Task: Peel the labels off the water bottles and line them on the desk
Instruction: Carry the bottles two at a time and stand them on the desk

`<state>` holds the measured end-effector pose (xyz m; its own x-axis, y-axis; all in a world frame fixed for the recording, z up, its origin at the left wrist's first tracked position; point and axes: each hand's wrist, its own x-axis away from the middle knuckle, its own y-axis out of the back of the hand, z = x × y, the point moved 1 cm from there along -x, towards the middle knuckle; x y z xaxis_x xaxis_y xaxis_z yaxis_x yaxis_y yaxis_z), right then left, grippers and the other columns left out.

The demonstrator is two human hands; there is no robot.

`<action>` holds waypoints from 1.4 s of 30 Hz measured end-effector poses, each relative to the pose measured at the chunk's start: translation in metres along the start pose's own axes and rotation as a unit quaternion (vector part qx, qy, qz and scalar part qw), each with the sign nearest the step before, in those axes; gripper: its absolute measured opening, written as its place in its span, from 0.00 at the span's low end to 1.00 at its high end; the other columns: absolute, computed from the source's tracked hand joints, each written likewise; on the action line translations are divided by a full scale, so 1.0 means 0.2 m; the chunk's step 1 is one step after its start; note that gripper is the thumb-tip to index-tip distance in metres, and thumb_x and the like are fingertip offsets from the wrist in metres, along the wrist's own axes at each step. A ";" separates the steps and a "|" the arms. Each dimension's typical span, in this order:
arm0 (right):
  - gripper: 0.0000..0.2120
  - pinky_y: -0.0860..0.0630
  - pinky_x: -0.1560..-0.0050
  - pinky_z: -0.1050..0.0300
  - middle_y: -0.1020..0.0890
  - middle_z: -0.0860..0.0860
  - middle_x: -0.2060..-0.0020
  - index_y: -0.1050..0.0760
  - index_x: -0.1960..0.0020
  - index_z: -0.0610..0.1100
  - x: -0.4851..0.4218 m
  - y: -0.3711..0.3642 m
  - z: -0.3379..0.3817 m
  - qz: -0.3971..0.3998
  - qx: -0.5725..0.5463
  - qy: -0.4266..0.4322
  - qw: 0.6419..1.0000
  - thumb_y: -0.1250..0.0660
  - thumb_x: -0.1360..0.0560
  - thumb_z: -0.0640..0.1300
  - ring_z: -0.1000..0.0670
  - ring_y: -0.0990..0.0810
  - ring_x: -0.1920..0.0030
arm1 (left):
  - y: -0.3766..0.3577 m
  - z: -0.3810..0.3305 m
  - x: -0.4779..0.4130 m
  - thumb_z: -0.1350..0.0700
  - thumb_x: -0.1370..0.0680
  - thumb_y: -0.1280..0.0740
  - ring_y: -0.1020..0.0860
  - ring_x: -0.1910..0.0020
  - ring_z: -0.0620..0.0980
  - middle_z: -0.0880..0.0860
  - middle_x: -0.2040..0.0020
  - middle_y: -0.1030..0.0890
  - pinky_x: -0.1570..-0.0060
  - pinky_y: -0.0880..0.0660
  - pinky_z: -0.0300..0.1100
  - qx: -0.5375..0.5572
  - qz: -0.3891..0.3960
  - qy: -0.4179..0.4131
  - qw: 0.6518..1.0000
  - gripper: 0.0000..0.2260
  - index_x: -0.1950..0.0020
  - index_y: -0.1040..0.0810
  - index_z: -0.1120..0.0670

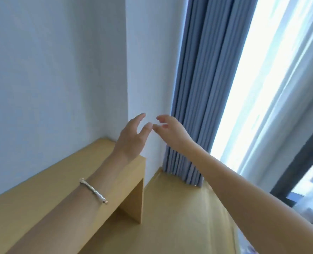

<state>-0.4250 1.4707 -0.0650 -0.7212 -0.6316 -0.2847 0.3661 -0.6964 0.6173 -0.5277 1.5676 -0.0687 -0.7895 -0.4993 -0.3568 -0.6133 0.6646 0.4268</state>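
I note left hand and right hand raised, fingers relaxed, grasping nothing. Desk sits below left hand.

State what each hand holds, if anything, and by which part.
Nothing is held: the left hand and right hand are both empty, fingers loosely spread.

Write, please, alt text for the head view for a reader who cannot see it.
The left hand and right hand reach toward a white wall corner, fingers loosely spread, holding nothing. A silver bracelet circles the left forearm above a wooden desk; a blue curtain and bright window stand to the right.
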 end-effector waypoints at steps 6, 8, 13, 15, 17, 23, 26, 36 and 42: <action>0.24 0.29 0.37 0.54 0.29 0.48 0.31 0.35 0.28 0.46 0.23 0.60 -0.56 -0.078 0.023 -0.092 0.992 0.38 0.21 0.52 0.49 0.28 0.34 | -0.79 -0.24 -0.17 0.48 0.17 0.43 0.39 0.24 0.46 0.48 0.23 0.37 0.31 0.42 0.41 0.018 0.136 -0.055 0.989 0.22 0.23 0.39 0.49; 0.23 0.29 0.35 0.52 0.29 0.48 0.32 0.34 0.28 0.46 0.30 0.75 -0.76 -0.089 0.030 -0.133 0.987 0.37 0.21 0.51 0.49 0.28 0.35 | -1.06 -0.29 -0.24 0.47 0.18 0.43 0.38 0.25 0.47 0.48 0.23 0.36 0.28 0.41 0.45 0.030 0.171 -0.068 0.983 0.23 0.23 0.39 0.49; 0.24 0.29 0.40 0.57 0.29 0.48 0.32 0.35 0.28 0.46 0.35 1.25 -1.26 -0.137 0.046 -0.229 0.963 0.37 0.22 0.51 0.50 0.27 0.35 | -1.77 -0.41 -0.40 0.46 0.18 0.42 0.39 0.24 0.47 0.49 0.23 0.37 0.28 0.41 0.46 0.071 0.278 -0.086 0.954 0.24 0.23 0.40 0.48; 0.24 0.29 0.41 0.57 0.28 0.48 0.32 0.35 0.28 0.46 0.35 1.46 -1.44 -0.165 0.059 -0.260 0.950 0.37 0.21 0.51 0.50 0.26 0.36 | -2.05 -0.47 -0.49 0.45 0.19 0.41 0.38 0.25 0.47 0.49 0.24 0.35 0.29 0.40 0.45 0.088 0.312 -0.087 0.942 0.24 0.23 0.39 0.47; 0.24 0.28 0.39 0.55 0.28 0.47 0.33 0.35 0.28 0.45 0.37 1.63 -1.60 -0.183 0.072 -0.287 0.938 0.37 0.21 0.51 0.50 0.26 0.37 | -2.32 -0.55 -0.56 0.46 0.19 0.40 0.36 0.26 0.48 0.49 0.25 0.34 0.30 0.39 0.44 0.099 0.340 -0.089 0.931 0.24 0.24 0.38 0.47; 0.22 0.31 0.42 0.58 0.28 0.48 0.33 0.35 0.29 0.47 0.62 2.02 -2.10 -0.221 0.059 -0.387 0.893 0.37 0.21 0.50 0.50 0.27 0.37 | -3.10 -0.78 -0.51 0.47 0.18 0.42 0.34 0.27 0.49 0.51 0.26 0.33 0.32 0.38 0.45 0.101 0.444 -0.096 0.885 0.23 0.23 0.39 0.49; 0.22 0.30 0.50 0.66 0.27 0.51 0.37 0.34 0.29 0.48 0.75 2.20 -2.37 -0.235 0.041 -0.420 0.876 0.37 0.21 0.49 0.52 0.27 0.41 | -3.44 -0.82 -0.43 0.48 0.18 0.41 0.34 0.27 0.50 0.52 0.26 0.33 0.31 0.36 0.45 0.095 0.480 -0.087 0.868 0.24 0.23 0.39 0.50; 0.20 0.33 0.46 0.60 0.25 0.49 0.38 0.33 0.30 0.45 0.66 2.58 -3.44 -0.112 -0.004 -0.392 0.913 0.37 0.21 0.46 0.52 0.26 0.43 | -4.41 -0.65 -0.42 0.48 0.18 0.42 0.32 0.29 0.51 0.53 0.28 0.31 0.30 0.35 0.48 0.033 0.419 0.060 0.906 0.23 0.24 0.38 0.50; 0.22 0.33 0.47 0.62 0.23 0.49 0.38 0.31 0.31 0.45 0.59 2.30 -3.94 0.019 -0.020 -0.390 0.920 0.35 0.22 0.49 0.56 0.27 0.45 | -4.69 -0.23 -0.32 0.49 0.19 0.39 0.29 0.32 0.50 0.53 0.30 0.27 0.35 0.33 0.43 0.012 0.373 0.195 0.907 0.22 0.25 0.35 0.51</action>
<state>0.1210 0.8068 -0.3925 -0.9040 -0.2304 0.3602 0.4110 -0.7007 0.5832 0.0960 0.9509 -0.4078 -0.9359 -0.0612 0.3470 0.0924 0.9077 0.4092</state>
